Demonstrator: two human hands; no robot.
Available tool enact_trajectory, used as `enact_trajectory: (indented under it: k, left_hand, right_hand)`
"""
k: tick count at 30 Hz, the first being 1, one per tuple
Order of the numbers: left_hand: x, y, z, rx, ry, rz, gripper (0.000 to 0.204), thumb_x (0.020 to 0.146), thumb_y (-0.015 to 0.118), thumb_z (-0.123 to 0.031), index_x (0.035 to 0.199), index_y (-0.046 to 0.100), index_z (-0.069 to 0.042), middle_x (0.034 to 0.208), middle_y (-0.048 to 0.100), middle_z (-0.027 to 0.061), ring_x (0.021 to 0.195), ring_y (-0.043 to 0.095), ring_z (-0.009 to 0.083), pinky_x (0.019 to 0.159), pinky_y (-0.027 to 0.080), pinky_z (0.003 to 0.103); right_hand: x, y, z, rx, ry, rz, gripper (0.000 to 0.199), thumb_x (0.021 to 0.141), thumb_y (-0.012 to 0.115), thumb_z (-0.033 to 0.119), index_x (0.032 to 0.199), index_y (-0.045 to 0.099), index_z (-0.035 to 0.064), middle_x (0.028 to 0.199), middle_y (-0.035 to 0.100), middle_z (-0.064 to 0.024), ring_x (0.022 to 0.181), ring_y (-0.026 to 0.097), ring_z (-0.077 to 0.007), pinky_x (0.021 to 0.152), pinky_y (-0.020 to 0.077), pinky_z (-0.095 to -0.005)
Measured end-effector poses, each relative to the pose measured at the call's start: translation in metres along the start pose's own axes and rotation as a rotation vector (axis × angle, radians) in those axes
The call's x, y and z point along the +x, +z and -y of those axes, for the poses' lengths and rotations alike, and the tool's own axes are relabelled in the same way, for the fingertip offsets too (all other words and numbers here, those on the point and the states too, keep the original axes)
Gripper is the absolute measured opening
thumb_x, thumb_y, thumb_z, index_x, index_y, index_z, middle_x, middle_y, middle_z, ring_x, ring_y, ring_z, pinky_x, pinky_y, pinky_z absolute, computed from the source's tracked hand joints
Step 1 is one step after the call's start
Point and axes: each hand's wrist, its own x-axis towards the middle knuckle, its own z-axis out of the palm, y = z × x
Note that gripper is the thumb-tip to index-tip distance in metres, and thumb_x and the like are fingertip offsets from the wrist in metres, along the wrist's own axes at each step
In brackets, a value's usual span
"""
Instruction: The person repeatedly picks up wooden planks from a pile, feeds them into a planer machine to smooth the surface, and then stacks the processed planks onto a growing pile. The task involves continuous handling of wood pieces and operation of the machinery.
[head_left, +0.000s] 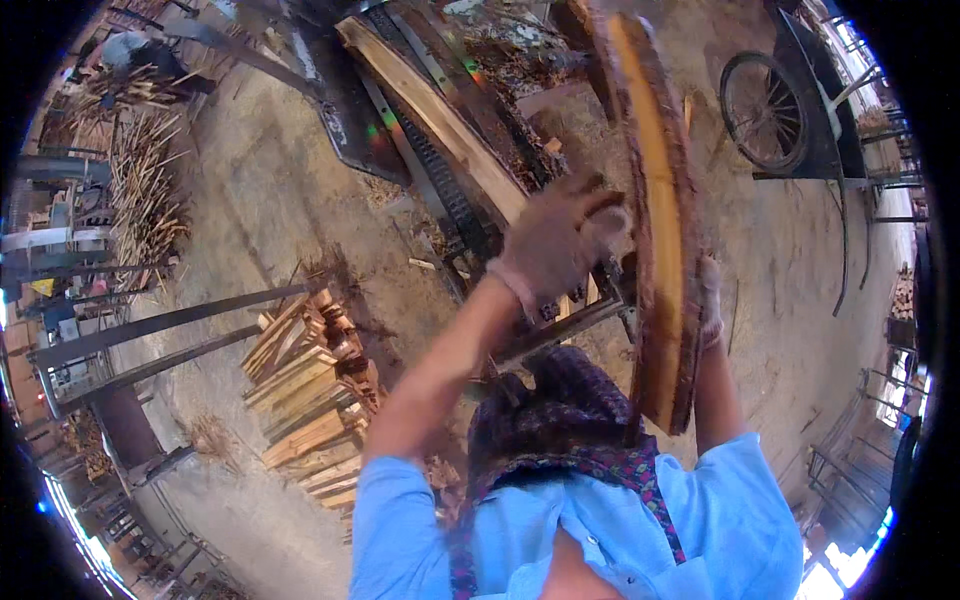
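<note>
A long plank with bark on its edges (660, 210) stands tilted up in front of me, slightly right of the middle. My right hand (710, 295), in a pale glove, grips it by the right edge; most of those fingers are hidden behind the wood. Just left of the plank is my left hand (560, 240), also gloved and smeared by motion, so its grip is unclear. Beyond that hand, a lighter sawn board (440, 110) lies along a dark metal machine bed (405, 125). The left hand covers the board's near end.
Cut wood pieces (315, 400) are stacked on the floor at the left, beside a metal rail frame (170, 330). Thin sticks (145, 190) are heaped farther left. A cart with a spoked wheel (768, 112) stands at the far right. Bark scraps lie around the machine.
</note>
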Motion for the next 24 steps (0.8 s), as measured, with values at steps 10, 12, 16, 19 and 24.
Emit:
enact_trajectory:
  k: [10, 12, 16, 19, 24]
  left_hand:
    - [0.010, -0.042, 0.062, 1.026, 0.003, 0.753, 0.040, 0.101, 0.063, -0.047, 0.119, 0.074, -0.013, 0.123, 0.071, 0.0116, 0.130, 0.060, 0.0332, 0.116, 0.039, 0.056]
    - [0.015, -0.059, 0.050, 1.096, -0.099, 0.981, 0.036, 0.101, 0.065, -0.043, 0.119, 0.073, -0.015, 0.118, 0.073, 0.0095, 0.123, 0.063, 0.0318, 0.116, 0.040, 0.054]
    - [-0.028, -0.081, 0.068, 1.063, -0.182, 0.856, 0.028, 0.099, 0.066, -0.034, 0.120, 0.074, -0.017, 0.110, 0.074, 0.0065, 0.111, 0.068, 0.0280, 0.103, 0.045, 0.049]
    - [-0.052, -0.079, 0.075, 1.112, -0.058, 0.682, 0.023, 0.098, 0.064, -0.022, 0.117, 0.074, -0.017, 0.099, 0.075, 0.0041, 0.104, 0.072, 0.0251, 0.092, 0.047, 0.046]
    - [-0.073, -0.071, 0.083, 1.121, -0.172, 0.612, 0.027, 0.102, 0.064, -0.033, 0.121, 0.071, -0.017, 0.112, 0.072, 0.0079, 0.117, 0.066, 0.0274, 0.099, 0.049, 0.046]
  right_hand:
    - [-0.023, -0.070, -0.014, 0.283, 0.039, 0.136, 0.113, 0.077, 0.079, 0.077, 0.154, 0.049, -0.0001, 0.131, 0.065, -0.0191, 0.111, 0.066, -0.0317, 0.093, 0.0582, -0.0420]
    - [-0.026, -0.069, -0.011, 0.284, 0.042, 0.117, 0.115, 0.077, 0.078, 0.079, 0.155, 0.048, 0.0000, 0.134, 0.066, -0.0207, 0.115, 0.068, -0.0327, 0.096, 0.0594, -0.0423]
    - [-0.030, -0.042, -0.001, 0.247, 0.005, 0.066, 0.101, 0.084, 0.076, 0.072, 0.153, 0.051, 0.0014, 0.129, 0.066, -0.0174, 0.108, 0.065, -0.0293, 0.090, 0.0560, -0.0395]
    - [-0.024, -0.033, 0.004, 0.192, 0.011, -0.003, 0.075, 0.101, 0.067, 0.052, 0.152, 0.051, 0.0001, 0.133, 0.066, -0.0178, 0.113, 0.067, -0.0305, 0.096, 0.0564, -0.0426]
    - [0.057, -0.004, 0.018, -0.888, -0.317, 0.265, 0.043, 0.109, 0.055, 0.024, 0.145, 0.061, 0.0000, 0.139, 0.066, -0.0123, 0.125, 0.064, -0.0244, 0.110, 0.0492, -0.0364]
